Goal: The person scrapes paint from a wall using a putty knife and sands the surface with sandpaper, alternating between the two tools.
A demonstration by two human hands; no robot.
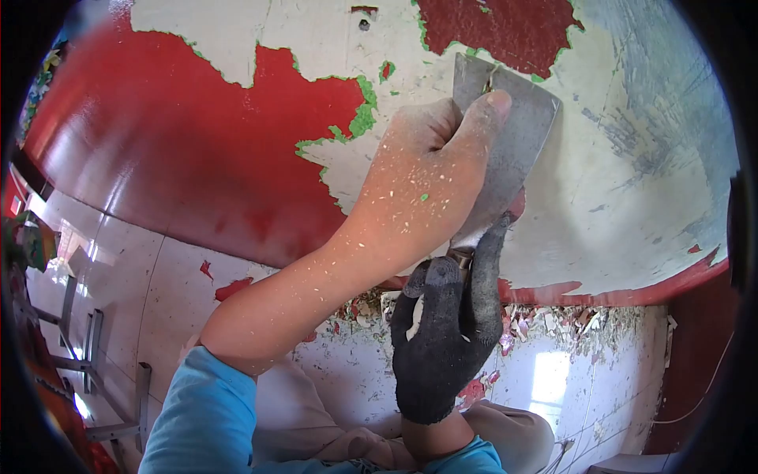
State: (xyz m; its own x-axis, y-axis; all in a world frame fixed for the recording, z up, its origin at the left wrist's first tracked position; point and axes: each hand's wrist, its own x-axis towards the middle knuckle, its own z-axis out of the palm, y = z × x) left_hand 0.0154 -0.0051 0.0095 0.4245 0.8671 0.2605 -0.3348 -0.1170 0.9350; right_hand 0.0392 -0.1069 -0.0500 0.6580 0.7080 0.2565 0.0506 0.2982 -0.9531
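Note:
My bare left hand [430,162], dusted with paint flecks, is closed at the blade of a wide metal scraper [521,130]. Its thumb lies on the front of the blade, and the other fingers are mostly hidden. A thin pale curl sticks up by the thumb tip. My right hand [442,340], in a black glove with bare fingertips, is wrapped around the scraper's handle below, one finger stretched along the blade. Behind the blade is a large curved surface [632,205], partly stripped to pale cream, with red paint [213,142] left in patches edged in green.
Paint chips [568,320] litter the white tiled floor [181,292] beneath the curved surface. At left stands a grey metal frame [87,355]. A thin cable [703,403] runs by the dark red panel [699,340] at right. My bent knees are below my arms.

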